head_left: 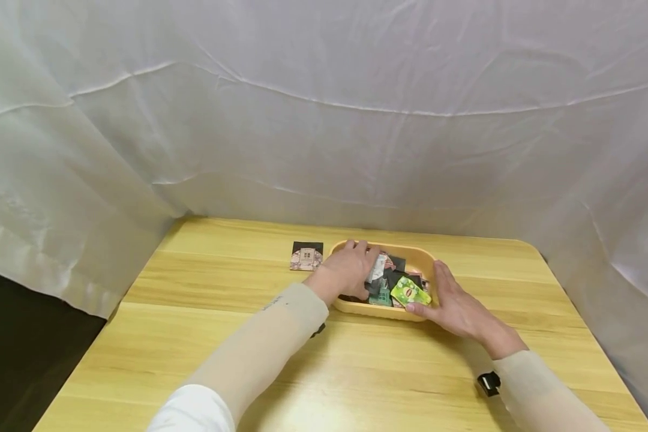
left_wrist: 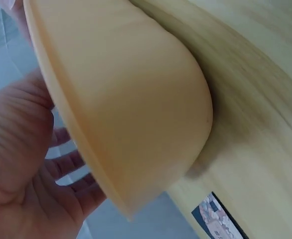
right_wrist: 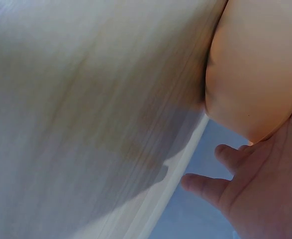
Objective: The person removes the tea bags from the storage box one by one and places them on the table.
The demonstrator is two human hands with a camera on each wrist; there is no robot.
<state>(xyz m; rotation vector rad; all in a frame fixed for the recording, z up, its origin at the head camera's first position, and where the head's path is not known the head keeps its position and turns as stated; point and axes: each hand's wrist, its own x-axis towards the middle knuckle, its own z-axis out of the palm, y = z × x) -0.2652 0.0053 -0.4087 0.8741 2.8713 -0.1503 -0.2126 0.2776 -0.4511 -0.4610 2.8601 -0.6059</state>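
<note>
Place: makeshift cloth-walled booth, staged in look; building type cannot be told. Evidence: pale creased cloth (head_left: 324, 132) hung across top of frame, continuing down left and right edges, screening table (head_left: 194, 342). Table yellowish, wood-grained, filling lower centre. Dark area (head_left: 27, 342) below cloth's hem, lower left, nature unclear.

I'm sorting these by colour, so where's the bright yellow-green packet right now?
In the head view, the bright yellow-green packet lies on other packets inside the orange container, toward its right end, close to the thumb of the right hand.
</note>
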